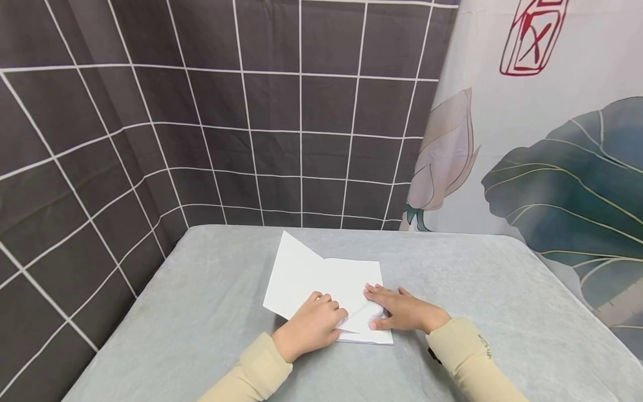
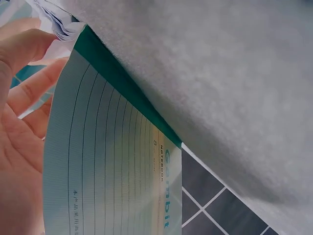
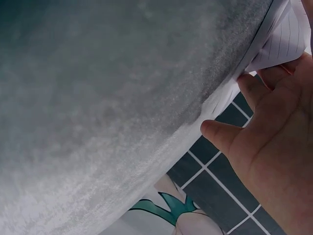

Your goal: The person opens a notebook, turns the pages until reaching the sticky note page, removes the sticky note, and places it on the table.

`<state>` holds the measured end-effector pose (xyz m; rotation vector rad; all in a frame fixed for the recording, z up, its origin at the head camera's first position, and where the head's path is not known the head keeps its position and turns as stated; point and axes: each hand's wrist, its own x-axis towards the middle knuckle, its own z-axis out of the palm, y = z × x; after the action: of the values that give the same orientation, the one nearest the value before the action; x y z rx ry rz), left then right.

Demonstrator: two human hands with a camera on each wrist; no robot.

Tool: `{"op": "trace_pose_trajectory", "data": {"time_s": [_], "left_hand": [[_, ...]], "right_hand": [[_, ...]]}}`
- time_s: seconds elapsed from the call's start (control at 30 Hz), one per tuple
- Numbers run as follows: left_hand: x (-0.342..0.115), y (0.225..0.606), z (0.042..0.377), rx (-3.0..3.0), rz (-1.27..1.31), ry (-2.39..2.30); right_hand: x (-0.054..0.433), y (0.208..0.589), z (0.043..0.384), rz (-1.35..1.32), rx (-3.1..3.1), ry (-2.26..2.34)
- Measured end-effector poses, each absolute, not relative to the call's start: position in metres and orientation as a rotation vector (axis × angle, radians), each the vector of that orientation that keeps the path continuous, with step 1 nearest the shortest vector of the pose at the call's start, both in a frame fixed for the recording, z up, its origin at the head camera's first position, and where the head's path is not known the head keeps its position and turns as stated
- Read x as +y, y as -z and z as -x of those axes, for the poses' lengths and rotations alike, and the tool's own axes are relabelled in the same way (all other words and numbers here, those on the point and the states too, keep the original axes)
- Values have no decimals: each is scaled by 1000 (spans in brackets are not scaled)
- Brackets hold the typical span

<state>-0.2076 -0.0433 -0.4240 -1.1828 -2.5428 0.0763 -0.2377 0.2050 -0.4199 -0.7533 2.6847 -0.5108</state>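
Observation:
An open notebook (image 1: pixel 346 273) with white pages lies on the table, its left side raised at an angle. The left wrist view shows its pale green lined cover (image 2: pixel 107 161), printed "NOTEBOOK" and "Gambit". Over the lower middle of the notebook, my left hand (image 1: pixel 313 324) has its fingers curled and pinches a page (image 2: pixel 61 49) between thumb and fingers. A folded, lifted page (image 1: pixel 359 321) slants between the hands. My right hand (image 1: pixel 404 309) rests on the right-hand side with fingers spread, thumb near the folded page's edge. In the right wrist view, lined paper (image 3: pixel 283 44) shows by its fingertips.
A grey cloth (image 1: pixel 201 312) covers the table. Behind it hangs a dark curtain (image 1: pixel 271 151) with a white grid, and at the right a pale curtain (image 1: pixel 482 212) printed with a lotus. A small black item (image 1: pixel 434 355) shows beneath the right sleeve (image 1: pixel 459 343).

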Motion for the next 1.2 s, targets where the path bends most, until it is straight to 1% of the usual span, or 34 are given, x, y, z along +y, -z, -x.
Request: {"op": "trace_pose_trajectory", "data": {"time_s": [0.37, 0.83, 1.2], "left_hand": [[-44, 427, 210, -2557, 1188, -26], [-47, 427, 214, -2612, 1156, 100], [-50, 427, 217, -2676, 1102, 253]], "right_hand": [[209, 419, 235, 753, 2712, 521], [214, 415, 235, 636, 2722, 558], [217, 415, 234, 689, 2707, 546]]}}
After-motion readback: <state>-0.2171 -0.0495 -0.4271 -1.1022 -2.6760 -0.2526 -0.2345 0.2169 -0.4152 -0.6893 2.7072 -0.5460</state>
